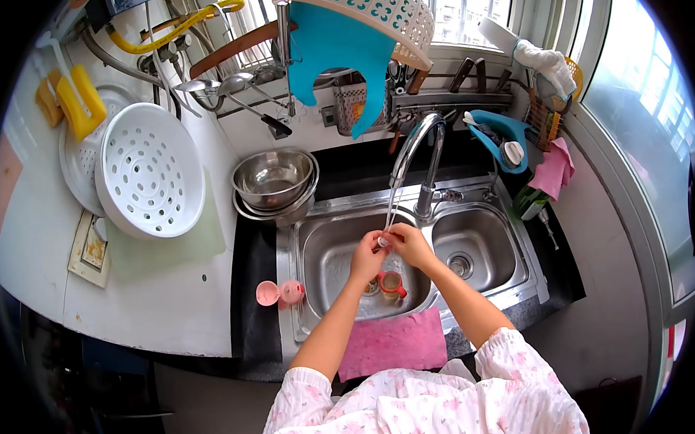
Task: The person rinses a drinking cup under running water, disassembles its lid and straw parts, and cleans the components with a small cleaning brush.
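Water runs from the chrome faucet (415,149) onto my two hands above the left sink basin (326,252). My left hand (369,256) and my right hand (410,244) meet with fingers pinched around a small whitish object (383,241), too small to name. Below them in the basin stands a red-handled cup (391,284). Two pink round pieces, one (267,293) beside the other (292,292), lie on the counter at the sink's left edge.
Stacked metal bowls (273,181) stand behind left. A pink cloth (394,344) covers the front edge. A white colander (151,170) hangs at left. The right basin (475,243) adjoins. A blue holder (502,139) and green bottle (529,203) stand right.
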A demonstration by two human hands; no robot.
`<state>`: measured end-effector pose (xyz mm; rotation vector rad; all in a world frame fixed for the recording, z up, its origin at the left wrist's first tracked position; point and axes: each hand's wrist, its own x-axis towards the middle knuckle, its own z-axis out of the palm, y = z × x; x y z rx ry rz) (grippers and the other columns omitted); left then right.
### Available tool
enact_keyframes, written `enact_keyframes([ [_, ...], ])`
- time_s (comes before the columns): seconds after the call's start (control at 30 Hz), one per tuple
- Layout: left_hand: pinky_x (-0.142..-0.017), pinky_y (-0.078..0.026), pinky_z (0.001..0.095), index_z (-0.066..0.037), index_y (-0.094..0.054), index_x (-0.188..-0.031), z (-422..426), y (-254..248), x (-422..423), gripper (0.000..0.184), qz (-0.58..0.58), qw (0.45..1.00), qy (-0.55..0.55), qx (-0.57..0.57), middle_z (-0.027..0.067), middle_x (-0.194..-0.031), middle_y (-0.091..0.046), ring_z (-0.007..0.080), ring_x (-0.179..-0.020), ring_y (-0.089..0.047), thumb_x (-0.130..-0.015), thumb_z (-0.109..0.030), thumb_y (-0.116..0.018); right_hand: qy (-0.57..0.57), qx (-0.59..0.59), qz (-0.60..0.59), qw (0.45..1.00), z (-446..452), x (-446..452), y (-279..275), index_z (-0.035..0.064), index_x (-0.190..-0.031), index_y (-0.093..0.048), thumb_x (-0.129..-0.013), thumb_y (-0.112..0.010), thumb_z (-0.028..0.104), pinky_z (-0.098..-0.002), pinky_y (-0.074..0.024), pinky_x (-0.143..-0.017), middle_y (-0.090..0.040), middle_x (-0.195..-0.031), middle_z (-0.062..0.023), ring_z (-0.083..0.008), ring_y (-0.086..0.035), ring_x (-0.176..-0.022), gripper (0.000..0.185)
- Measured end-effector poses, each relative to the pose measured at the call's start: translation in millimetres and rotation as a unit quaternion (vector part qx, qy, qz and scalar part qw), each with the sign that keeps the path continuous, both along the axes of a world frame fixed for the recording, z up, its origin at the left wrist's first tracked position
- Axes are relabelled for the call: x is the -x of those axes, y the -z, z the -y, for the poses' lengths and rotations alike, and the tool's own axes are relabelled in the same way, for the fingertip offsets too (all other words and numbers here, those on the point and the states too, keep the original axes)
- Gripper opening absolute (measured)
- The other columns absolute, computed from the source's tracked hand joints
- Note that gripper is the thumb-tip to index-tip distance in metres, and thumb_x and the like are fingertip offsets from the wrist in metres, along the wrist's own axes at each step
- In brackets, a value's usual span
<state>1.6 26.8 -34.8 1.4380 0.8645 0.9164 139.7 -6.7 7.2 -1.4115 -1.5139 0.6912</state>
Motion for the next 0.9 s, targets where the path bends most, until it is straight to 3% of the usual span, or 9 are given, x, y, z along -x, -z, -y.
enact_keyframes([
  [0.07,-0.077,-0.047,0.0241,-0.001,-0.047,-0.111,-1.7,4.2,1.4,0.033,-0.012,1.0,-0.005,-0.013,0.0089,-0.102,-0.061,0.0128,-0.092,-0.058,-0.081,0.0,-0.06,-0.004,-0.023,0.055,0.998,-4.1,-1.2,0.2,-0.0015,-0.09,-0.06,-0.084,-0.059,0.012,-0.0227,-0.043,-0.058,-0.06,-0.077,-0.0036,-0.0071,-0.053,-0.065,0.015],
  [0.13,-0.073,-0.047,0.0256,-0.001,-0.049,-0.109,-2.0,6.0,3.5,0.033,-0.009,1.0,-0.007,-0.002,0.0104,-0.098,-0.063,0.0137,-0.087,-0.059,-0.079,-0.007,-0.063,-0.006,-0.006,-0.072,0.997,-8.1,-0.3,-5.3,-0.0014,-0.086,-0.061,-0.081,-0.063,0.011,-0.0228,-0.0427,-0.058,-0.06,-0.072,-0.003,-0.0065,-0.051,-0.063,0.014],
  [0.23,-0.072,-0.047,0.0253,0.0,-0.049,-0.109,-2.0,2.0,4.4,0.034,-0.028,1.0,-0.006,-0.008,0.0105,-0.097,-0.063,0.0135,-0.086,-0.059,-0.079,-0.006,-0.064,-0.012,0.024,-0.081,0.996,-9.5,-3.6,-22.9,-0.0012,-0.08,-0.061,-0.08,-0.064,0.012,-0.0229,-0.0422,-0.057,-0.058,-0.067,-0.0024,-0.0061,-0.049,-0.061,0.014],
  [0.43,-0.073,-0.046,0.0226,0.0,-0.049,-0.109,-1.8,-8.4,0.8,0.032,-0.034,0.999,-0.004,0.033,0.0073,-0.098,-0.062,0.0099,-0.088,-0.057,-0.08,-0.006,-0.063,0.052,0.052,0.015,0.997,-11.7,-3.9,-17.1,-0.0005,-0.074,-0.057,-0.08,-0.064,0.011,-0.022,-0.0422,-0.054,-0.057,-0.065,-0.0022,-0.006,-0.05,-0.06,0.014],
  [0.5,-0.073,-0.046,0.0225,0.0,-0.049,-0.109,-3.2,-5.6,2.8,0.032,-0.048,0.998,-0.002,0.035,0.0072,-0.097,-0.062,0.0099,-0.088,-0.058,-0.081,-0.006,-0.063,-0.004,0.011,-0.107,0.994,-21.3,-11.0,-6.9,-0.0004,-0.076,-0.056,-0.081,-0.062,0.009,-0.0213,-0.0435,-0.054,-0.058,-0.068,-0.0028,-0.0067,-0.053,-0.061,0.012],
  [0.57,-0.072,-0.047,0.0225,0.0,-0.05,-0.109,-0.5,-8.0,3.3,0.032,-0.06,0.997,0.0,0.04,0.0071,-0.097,-0.063,0.0098,-0.087,-0.058,-0.081,-0.007,-0.063,-0.014,-0.003,-0.091,0.996,-20.2,-11.3,-15.0,-0.0006,-0.078,-0.055,-0.082,-0.06,0.007,-0.0215,-0.0451,-0.053,-0.058,-0.069,-0.0029,-0.0076,-0.055,-0.061,0.01],
  [0.67,-0.071,-0.046,0.0235,0.0,-0.052,-0.107,-0.1,-14.1,2.6,0.031,-0.008,0.999,-0.001,0.034,0.0089,-0.095,-0.064,0.0109,-0.084,-0.059,-0.079,-0.007,-0.064,0.032,0.088,-0.025,0.995,-12.3,-9.3,-39.4,0.0008,-0.072,-0.052,-0.081,-0.065,0.017,-0.0212,-0.0392,-0.047,-0.055,-0.063,-0.0017,-0.0065,-0.051,-0.054,0.023],
  [0.77,-0.072,-0.046,0.0234,0.0,-0.052,-0.107,-0.9,-14.3,3.1,0.032,-0.033,0.999,-0.001,0.026,0.0083,-0.095,-0.064,0.0108,-0.084,-0.059,-0.079,-0.008,-0.064,0.05,0.048,0.006,0.998,-19.0,-7.1,-23.0,0.0015,-0.072,-0.051,-0.079,-0.067,0.022,-0.0216,-0.0366,-0.045,-0.053,-0.06,-0.0007,-0.0062,-0.049,-0.052,0.027],
  [0.9,-0.073,-0.047,0.0229,0.0,-0.051,-0.108,-7.0,1.4,7.5,0.032,-0.017,0.999,0.011,0.04,0.0071,-0.096,-0.063,0.0102,-0.086,-0.059,-0.08,-0.007,-0.064,-0.027,0.02,-0.117,0.993,-26.9,-17.1,-35.3,0.0009,-0.08,-0.054,-0.082,-0.061,0.015,-0.0217,-0.0396,-0.049,-0.054,-0.061,-0.0018,-0.0067,-0.047,-0.053,0.016],
])
